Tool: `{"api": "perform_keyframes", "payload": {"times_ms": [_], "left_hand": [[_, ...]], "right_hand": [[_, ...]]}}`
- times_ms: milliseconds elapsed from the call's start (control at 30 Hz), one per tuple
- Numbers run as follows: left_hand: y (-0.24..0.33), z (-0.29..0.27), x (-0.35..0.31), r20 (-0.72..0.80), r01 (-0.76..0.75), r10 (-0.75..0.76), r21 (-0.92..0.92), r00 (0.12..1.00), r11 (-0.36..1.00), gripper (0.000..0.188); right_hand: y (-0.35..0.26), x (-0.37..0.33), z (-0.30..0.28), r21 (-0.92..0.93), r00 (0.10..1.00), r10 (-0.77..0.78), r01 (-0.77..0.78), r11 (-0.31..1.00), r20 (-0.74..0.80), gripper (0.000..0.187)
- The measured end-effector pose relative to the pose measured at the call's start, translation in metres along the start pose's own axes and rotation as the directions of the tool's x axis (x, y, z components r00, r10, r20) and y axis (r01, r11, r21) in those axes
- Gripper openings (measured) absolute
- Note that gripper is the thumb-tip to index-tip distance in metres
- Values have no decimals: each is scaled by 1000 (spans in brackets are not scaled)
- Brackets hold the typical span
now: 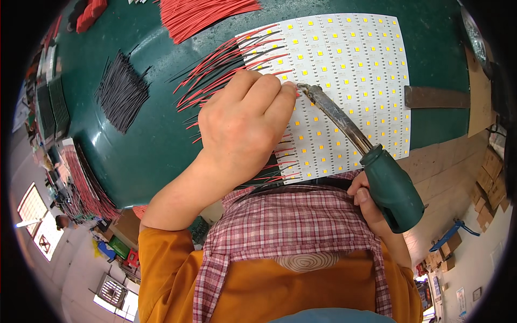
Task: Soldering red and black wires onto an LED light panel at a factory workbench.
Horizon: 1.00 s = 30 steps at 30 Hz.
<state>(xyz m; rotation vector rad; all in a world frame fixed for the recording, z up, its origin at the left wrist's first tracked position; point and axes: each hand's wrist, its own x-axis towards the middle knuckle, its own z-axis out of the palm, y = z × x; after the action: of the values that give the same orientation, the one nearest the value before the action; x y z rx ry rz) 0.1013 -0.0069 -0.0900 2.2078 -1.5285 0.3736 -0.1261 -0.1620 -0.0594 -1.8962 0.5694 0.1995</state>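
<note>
A white LED board with rows of yellow chips lies on the green table. Red and black wires stick out past its left edge, their ends lying on the board. Over that edge, my left hand is closed in a pinch on a red wire, mostly hidden by the fingers; a bit of red shows at the fingertips. My right hand grips the green handle of a soldering iron, largely behind it. The iron's tip meets the board right beside my left fingertips.
A pile of black wires lies on the left of the green table, with a heap of red wires at the far side. A flat metal bar touches the board's right edge. Wired strips hang at the left edge.
</note>
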Motion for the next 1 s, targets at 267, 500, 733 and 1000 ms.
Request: {"api": "perform_keyframes", "payload": {"times_ms": [267, 500, 733, 1000], "left_hand": [[0, 1, 0, 25, 1, -2, 27, 1000, 1000, 22], [-1, -4, 2, 58, 30, -29, -18, 998, 999, 23], [11, -4, -10, 4, 12, -11, -57, 1000, 998, 23], [12, -2, -9, 26, 6, -6, 2, 1000, 1000, 24]], "right_hand": [[-11, -3, -1, 362, 996, 87, -80, 929, -4, 19], [-4, -7, 1, 402, 997, 80, -71, 913, -7, 11], [15, -13, 5, 234, 999, -49, 50, 971, -9, 23], [18, -13, 6, 204, 1000, 25, -25, 979, 1, 41]]}}
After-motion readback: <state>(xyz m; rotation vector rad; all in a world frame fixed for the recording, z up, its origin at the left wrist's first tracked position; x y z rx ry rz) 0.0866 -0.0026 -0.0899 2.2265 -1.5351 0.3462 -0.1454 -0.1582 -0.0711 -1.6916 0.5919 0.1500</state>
